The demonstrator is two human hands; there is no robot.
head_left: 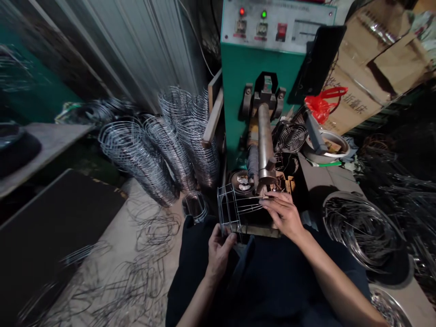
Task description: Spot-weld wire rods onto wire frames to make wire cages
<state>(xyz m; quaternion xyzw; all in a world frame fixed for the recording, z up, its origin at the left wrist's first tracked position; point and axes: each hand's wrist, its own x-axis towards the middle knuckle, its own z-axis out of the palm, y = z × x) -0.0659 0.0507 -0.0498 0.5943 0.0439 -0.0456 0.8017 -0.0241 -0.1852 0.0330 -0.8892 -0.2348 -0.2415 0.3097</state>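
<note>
Head view: at the far left a dark board (51,227) is seen leaning by the floor, where loose wire scraps (136,277) are scattered. Further right, stacks of wire rings (160,150) are piled against the wall. At the centre a wire frame (235,209) is held at the foot of the green machine (262,91), just beneath its steel arm (265,141). The left hand (220,250) is closed around the frame's near lower corner, while the right hand (284,213) is laid over the frame's far side, fingers narrowed onto the wires close to the arm's tip. The step in hand is judged to be the seating of a wire joint under that tip. It is best done with the frame kept level by the left grip, the crossing wires pressed flush together, and fingertips kept clear of the contact point. To the right, a tray of wire loops (363,227) is set beside cardboard boxes (371,59).
</note>
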